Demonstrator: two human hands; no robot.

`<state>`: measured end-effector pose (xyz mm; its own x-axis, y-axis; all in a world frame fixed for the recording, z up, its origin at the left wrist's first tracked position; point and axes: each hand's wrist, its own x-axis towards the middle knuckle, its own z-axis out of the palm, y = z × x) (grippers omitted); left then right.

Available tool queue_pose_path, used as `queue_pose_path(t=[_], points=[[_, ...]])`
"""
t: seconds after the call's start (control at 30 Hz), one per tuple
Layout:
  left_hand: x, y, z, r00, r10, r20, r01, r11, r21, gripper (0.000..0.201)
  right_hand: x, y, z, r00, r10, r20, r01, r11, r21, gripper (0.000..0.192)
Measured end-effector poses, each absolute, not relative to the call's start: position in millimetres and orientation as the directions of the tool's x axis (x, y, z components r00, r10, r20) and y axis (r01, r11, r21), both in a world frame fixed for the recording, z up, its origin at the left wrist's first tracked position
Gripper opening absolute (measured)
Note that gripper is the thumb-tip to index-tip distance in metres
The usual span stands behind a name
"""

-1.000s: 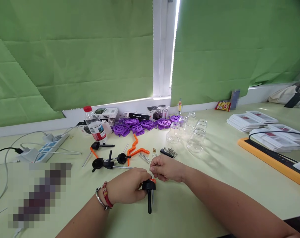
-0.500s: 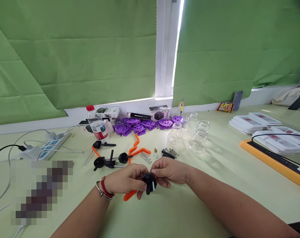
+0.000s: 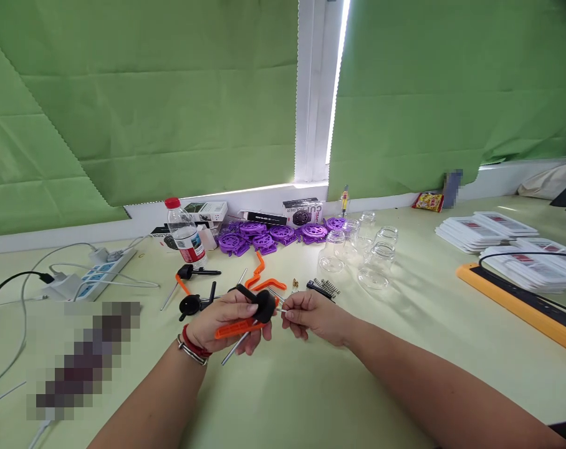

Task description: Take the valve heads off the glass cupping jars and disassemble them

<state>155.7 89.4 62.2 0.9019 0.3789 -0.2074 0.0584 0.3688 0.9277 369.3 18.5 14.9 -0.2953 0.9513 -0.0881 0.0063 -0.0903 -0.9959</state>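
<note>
1. Black-and-orange assembly [image 3: 265,307], at the lower centre of the frame, is held up above the table [image 3: 358,399]; its round black cap faces the upper right, its orange handle [image 3: 239,328] points left, and a metal rod [image 3: 235,350] slants toward the lower left.
2. The left hand [image 3: 224,312] is clamped on this assembly, thumb against the black part and fingers curled beneath.
3. The right hand [image 3: 308,315], just beside it at centre, has thumb and forefinger pinched together on a small silvery piece [image 3: 282,310] at the cap's right edge; whether that piece touches the assembly, I cannot tell.
4. Left of centre, behind the left hand, lie more black parts [image 3: 189,305], one joined to an orange arm.
5. Loose orange cranks [image 3: 270,284] lie near the middle, with brass pieces [image 3: 295,284] and small springs [image 3: 328,288] to their right.
6. Farther up, purple parts [image 3: 234,243] lie in a row between a red-capped bottle [image 3: 187,237] and clear glass jars [image 3: 374,268].
7. White cards [image 3: 472,232] are stacked at right.
</note>
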Motion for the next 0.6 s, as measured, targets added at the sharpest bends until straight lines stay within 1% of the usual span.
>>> queue_pose_path(t=[0.03,0.07,0.1,0.13,0.17,0.2,0.27,0.3,0.33,0.37,0.4,0.43,0.47,0.5,0.53,0.57,0.6], points=[[153.3,91.6,63.2,0.887,0.421,-0.188,0.021,0.370,0.929,0.034,368.9,19.8,15.0,-0.213,0.975,-0.056,0.158,-0.022,-0.987,0.021],[151.3,93.8,64.5,0.864,0.477,-0.162,-0.024,0.362,0.932,0.033,367.7,20.9,15.5,-0.138,0.990,0.003,0.325,0.048,-0.945,0.018],[149.8,96.0,65.9,0.831,0.540,-0.134,-0.076,0.348,0.935,0.032,365.7,21.8,16.0,-0.088,0.993,0.078,0.486,0.111,-0.867,0.017],[148.9,98.0,67.3,0.792,0.601,-0.110,-0.122,0.332,0.935,0.030,362.8,22.6,16.4,-0.070,0.987,0.144,0.623,0.157,-0.767,0.018],[148.6,99.7,68.4,0.749,0.655,-0.100,-0.155,0.320,0.935,0.028,359.1,23.4,16.5,-0.081,0.981,0.178,0.729,0.180,-0.661,0.020],[149.0,101.1,69.1,0.709,0.697,-0.105,-0.170,0.314,0.934,0.026,355.0,24.2,16.3,-0.102,0.980,0.170,0.807,0.181,-0.562,0.023],[151.3,103.0,68.9,0.642,0.752,-0.152,-0.156,0.321,0.934,0.021,347.3,26.1,15.1,-0.126,0.988,0.092,0.899,0.153,-0.411,0.026],[153.0,103.5,68.0,0.613,0.769,-0.180,-0.137,0.328,0.935,0.020,344.3,27.3,14.5,-0.125,0.990,0.062,0.919,0.139,-0.368,0.026],[154.9,103.8,66.5,0.591,0.781,-0.201,-0.120,0.332,0.935,0.019,342.0,28.7,14.4,-0.126,0.990,0.057,0.924,0.138,-0.358,0.026],[156.9,103.8,64.8,0.571,0.794,-0.211,-0.113,0.331,0.937,0.018,340.6,30.2,14.8,-0.127,0.988,0.083,0.911,0.149,-0.385,0.026],[158.9,103.6,62.8,0.550,0.808,-0.211,-0.112,0.322,0.940,0.017,339.5,31.9,16.0,-0.128,0.984,0.123,0.876,0.170,-0.451,0.025],[161.0,103.0,60.7,0.530,0.823,-0.203,-0.115,0.307,0.945,0.018,338.6,33.8,17.9,-0.123,0.981,0.152,0.813,0.187,-0.552,0.026],[163.0,102.1,58.7,0.514,0.836,-0.191,-0.118,0.290,0.950,0.019,337.3,35.7,20.4,-0.118,0.982,0.147,0.713,0.187,-0.676,0.027],[165.0,100.9,56.8,0.504,0.845,-0.176,-0.120,0.270,0.955,0.020,335.5,37.7,23.1,-0.120,0.987,0.107,0.575,0.156,-0.803,0.030],[166.8,99.5,55.1,0.500,0.851,-0.158,-0.118,0.248,0.962,0.022,332.9,39.6,25.8,-0.135,0.990,0.039,0.409,0.091,-0.908,0.032],[168.4,98.0,53.6,0.507,0.850,-0.143,-0.110,0.228,0.967,0.024,329.6,41.4,27.9,-0.159,0.987,-0.034,0.234,0.004,-0.972,0.033],[169.9,96.6,52.5,0.523,0.842,-0.129,-0.101,0.211,0.972,0.025,325.8,43.0,29.3,-0.175,0.981,-0.082,0.072,-0.070,-0.995,0.034]])
